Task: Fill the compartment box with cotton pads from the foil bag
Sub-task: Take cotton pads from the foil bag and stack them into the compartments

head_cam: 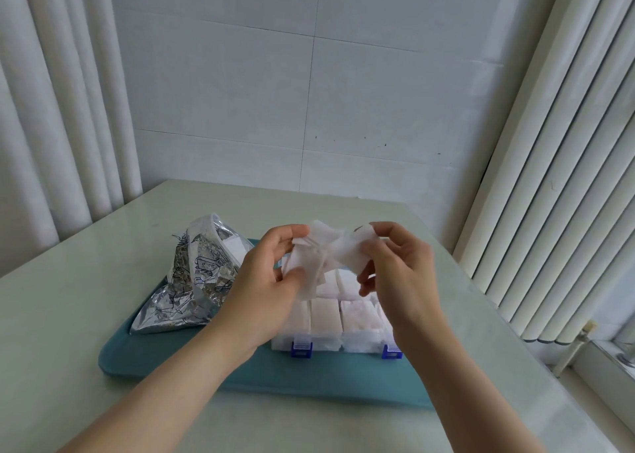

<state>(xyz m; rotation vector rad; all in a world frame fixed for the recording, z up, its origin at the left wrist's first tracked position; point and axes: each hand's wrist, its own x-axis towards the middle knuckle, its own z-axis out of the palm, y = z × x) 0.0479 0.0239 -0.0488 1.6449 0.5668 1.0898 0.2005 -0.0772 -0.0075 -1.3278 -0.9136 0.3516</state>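
Okay, both hands are up over the box, close together. The left hand pinches one end of a loose bunch of cotton pads, thumb near the top edge, fingers curled round below. The right hand pinches the other end the same way.

The pads are crumpled and overlap between the two grips, and some hang down toward the box. My read is that they are being squared up or separated before going in, hence the two-handed hold in the air.

Directly below, the compartment box sits open. Its near compartments are packed with white pads up to the rim. The far compartments are hidden behind the hands, so I cannot tell if any is free. I judge the task close to done.

The blue latches face the person.

The foil bag lies just left of the box, mouth open and turned toward it, with white pads showing inside, so it is a short reach.

Box and bag both rest on a teal tray, which probably keeps stray pads contained. The tray sits on the pale table.
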